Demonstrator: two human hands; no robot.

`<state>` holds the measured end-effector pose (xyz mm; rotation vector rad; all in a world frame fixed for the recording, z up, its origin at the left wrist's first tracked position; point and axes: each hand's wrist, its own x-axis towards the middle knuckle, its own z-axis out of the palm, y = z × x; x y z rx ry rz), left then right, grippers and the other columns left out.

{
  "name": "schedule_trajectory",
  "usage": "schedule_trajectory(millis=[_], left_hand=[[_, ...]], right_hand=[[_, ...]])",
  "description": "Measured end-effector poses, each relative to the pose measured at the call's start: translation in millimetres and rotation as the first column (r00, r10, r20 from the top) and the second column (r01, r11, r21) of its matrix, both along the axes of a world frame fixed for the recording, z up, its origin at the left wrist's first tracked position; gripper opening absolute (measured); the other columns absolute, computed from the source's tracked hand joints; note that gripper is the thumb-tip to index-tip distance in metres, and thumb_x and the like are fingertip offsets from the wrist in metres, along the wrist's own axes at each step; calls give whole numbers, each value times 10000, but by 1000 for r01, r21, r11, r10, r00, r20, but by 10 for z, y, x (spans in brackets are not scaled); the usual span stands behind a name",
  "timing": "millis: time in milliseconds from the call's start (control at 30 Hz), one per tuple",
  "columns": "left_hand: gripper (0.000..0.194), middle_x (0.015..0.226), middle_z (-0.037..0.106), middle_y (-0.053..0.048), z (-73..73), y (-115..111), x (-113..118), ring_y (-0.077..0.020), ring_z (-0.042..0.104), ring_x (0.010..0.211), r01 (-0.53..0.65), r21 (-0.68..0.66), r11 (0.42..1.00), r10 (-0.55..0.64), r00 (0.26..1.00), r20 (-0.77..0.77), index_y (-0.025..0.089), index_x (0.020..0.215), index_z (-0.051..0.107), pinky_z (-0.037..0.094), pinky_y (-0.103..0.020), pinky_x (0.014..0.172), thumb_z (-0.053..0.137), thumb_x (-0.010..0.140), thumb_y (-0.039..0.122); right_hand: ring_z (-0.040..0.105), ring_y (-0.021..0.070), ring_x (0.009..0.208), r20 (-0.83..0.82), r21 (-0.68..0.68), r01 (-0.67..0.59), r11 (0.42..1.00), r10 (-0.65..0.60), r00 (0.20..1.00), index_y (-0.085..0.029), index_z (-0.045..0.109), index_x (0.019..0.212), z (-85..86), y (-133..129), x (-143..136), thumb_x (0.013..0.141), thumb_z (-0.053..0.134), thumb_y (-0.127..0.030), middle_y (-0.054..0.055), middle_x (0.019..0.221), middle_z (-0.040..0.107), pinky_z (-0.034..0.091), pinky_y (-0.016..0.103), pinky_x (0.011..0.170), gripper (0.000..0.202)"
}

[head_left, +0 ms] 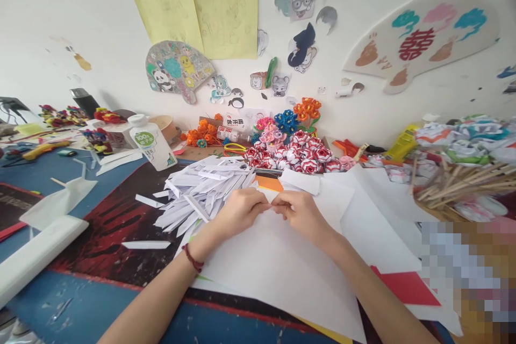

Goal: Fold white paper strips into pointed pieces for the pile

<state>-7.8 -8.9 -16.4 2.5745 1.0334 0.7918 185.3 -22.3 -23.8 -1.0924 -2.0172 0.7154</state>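
My left hand [243, 208] and my right hand [297, 212] meet fingertip to fingertip over a large white sheet [278, 274]. Both are closed in a pinch, thumbs and forefingers pressed together. Whatever is between the fingertips is too small or hidden to make out. A pile of folded white paper strips [201, 188] lies beside my left hand, to its upper left. Just beyond the hands an orange piece of paper [269, 183] shows under the white paper.
A white bottle [151, 142] stands behind the strips. Red-and-white paper flowers [310, 153] lie at the back. More white sheets [374, 215], a red sheet [409, 287] and wooden sticks [467, 185] are at the right; a long white object [44, 252] lies left.
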Motion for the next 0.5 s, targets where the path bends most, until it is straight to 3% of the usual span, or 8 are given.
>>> schedule_trajectory(millis=[300, 500], left_hand=[[185, 722, 656, -9, 74, 38, -54, -117, 582, 672, -109, -33, 993, 111, 992, 52, 166, 748, 646, 413, -220, 627, 545, 882, 244], [159, 763, 675, -5, 105, 48, -103, -121, 595, 708, -85, -27, 996, 87, 994, 69, 181, 797, 654, 420, -227, 675, 522, 884, 188]], right_hand=[[558, 139, 628, 11, 95, 81, 992, -82, 997, -173, 664, 775, 21, 86, 125, 789, 467, -59, 15, 705, 630, 416, 252, 617, 228], [576, 140, 641, -48, 114, 104, 988, -99, 994, -174, 690, 825, 28, 87, 121, 819, 471, -77, 18, 715, 642, 427, 255, 628, 239]])
